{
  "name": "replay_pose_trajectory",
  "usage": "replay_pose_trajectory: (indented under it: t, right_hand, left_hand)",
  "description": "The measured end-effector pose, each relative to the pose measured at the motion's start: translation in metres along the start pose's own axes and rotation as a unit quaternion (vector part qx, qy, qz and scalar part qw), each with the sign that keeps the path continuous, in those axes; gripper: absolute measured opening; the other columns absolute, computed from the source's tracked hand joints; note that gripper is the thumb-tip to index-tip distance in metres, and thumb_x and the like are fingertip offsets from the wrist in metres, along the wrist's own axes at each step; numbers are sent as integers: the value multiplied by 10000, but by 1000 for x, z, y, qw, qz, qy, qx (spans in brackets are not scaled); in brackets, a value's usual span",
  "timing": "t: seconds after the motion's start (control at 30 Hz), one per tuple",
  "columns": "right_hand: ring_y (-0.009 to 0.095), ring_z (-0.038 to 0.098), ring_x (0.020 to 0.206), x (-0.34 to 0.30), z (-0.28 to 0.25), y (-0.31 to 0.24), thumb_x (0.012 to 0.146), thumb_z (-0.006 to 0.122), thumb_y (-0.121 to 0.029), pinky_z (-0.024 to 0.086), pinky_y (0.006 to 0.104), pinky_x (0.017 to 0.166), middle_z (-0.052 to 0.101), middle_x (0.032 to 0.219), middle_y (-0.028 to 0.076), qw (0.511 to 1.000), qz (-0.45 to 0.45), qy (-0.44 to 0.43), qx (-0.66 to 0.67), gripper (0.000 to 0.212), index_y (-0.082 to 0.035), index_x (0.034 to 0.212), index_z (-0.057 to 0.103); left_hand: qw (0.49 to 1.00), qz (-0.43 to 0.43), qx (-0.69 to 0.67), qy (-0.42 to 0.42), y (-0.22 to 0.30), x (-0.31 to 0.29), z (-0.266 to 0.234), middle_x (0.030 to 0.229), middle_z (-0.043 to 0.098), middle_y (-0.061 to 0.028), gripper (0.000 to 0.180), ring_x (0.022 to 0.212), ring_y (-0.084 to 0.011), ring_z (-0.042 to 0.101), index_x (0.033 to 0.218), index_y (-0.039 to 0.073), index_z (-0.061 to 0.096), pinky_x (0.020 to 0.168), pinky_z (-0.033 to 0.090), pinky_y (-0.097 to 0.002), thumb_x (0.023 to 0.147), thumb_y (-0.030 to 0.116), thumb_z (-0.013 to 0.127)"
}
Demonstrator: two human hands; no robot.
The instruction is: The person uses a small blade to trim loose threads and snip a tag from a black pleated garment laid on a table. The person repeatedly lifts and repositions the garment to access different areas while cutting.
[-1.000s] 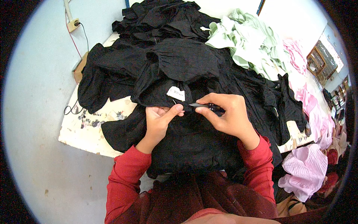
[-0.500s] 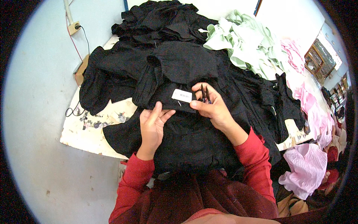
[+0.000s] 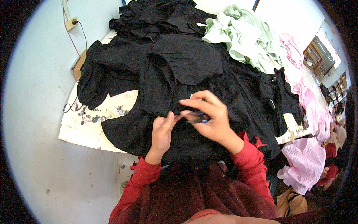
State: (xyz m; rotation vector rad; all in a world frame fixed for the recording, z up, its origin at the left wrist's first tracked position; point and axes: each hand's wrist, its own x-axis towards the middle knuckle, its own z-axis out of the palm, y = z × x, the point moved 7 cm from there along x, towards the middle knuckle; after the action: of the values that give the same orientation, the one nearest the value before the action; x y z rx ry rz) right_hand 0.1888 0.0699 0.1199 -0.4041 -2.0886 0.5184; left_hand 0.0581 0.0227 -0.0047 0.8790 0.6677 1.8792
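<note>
Small white label [image 3: 196, 98] on black garment, mostly hidden behind right hand [image 3: 209, 121]

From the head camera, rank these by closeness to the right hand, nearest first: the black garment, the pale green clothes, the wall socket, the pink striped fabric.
From the right hand:
1. Black garment: directly under the hand, touching it.
2. Pale green clothes and pink striped fabric: up-right and lower right; too close to call.
3. Wall socket: far upper left, on the wall.

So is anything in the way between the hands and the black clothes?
Nothing visible. The left hand rests directly on the crumpled black fabric garment, and the right hand, holding a small dark snipping tool, is right above it.
</note>
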Motion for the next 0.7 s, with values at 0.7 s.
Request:
replay_pose_trajectory:
  t: [0.7]
  right_hand:
    - [228, 675, 614, -20, -3, -11, 773, 754, -232, 502, 307, 550, 698, 754, 71, 993, 51, -28, -103, 197, -97, 894, 677]
  left_hand:
    - [998, -34, -35, 29, 10, -16, 11, 1062, 657, -200, 211, 1071, -285, 632, 827, 91, 519, 1001, 472, -436, 1007, 192, 473]
